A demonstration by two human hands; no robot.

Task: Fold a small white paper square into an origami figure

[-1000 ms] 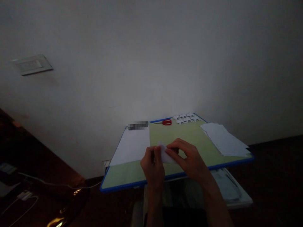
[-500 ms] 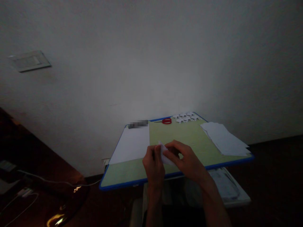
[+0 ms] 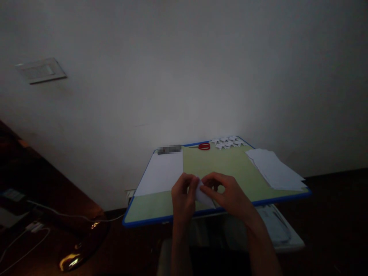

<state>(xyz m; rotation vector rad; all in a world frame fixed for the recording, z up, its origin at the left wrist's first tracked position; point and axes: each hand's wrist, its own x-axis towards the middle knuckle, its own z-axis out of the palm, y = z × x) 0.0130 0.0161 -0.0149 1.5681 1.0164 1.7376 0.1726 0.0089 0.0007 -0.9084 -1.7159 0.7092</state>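
Note:
A small folded piece of white paper (image 3: 204, 198) is held between my two hands above the near edge of the table. My left hand (image 3: 184, 193) pinches its left side, fingers curled. My right hand (image 3: 225, 191) grips its upper right part between thumb and forefinger. The paper tapers to a point toward the lower right. Its exact folds are too dark and small to make out, and my fingers hide part of it.
The green table (image 3: 207, 165) has a blue rim. On it are a white sheet (image 3: 161, 172), a blurred dark object (image 3: 169, 149), red-handled scissors (image 3: 204, 146), several folded paper pieces (image 3: 228, 142) and a paper stack (image 3: 276, 168). A wall stands behind.
My left hand has shifted slightly left and its fingers have moved up along the paper. More of the folded paper now shows between my hands. The view has turned a little.

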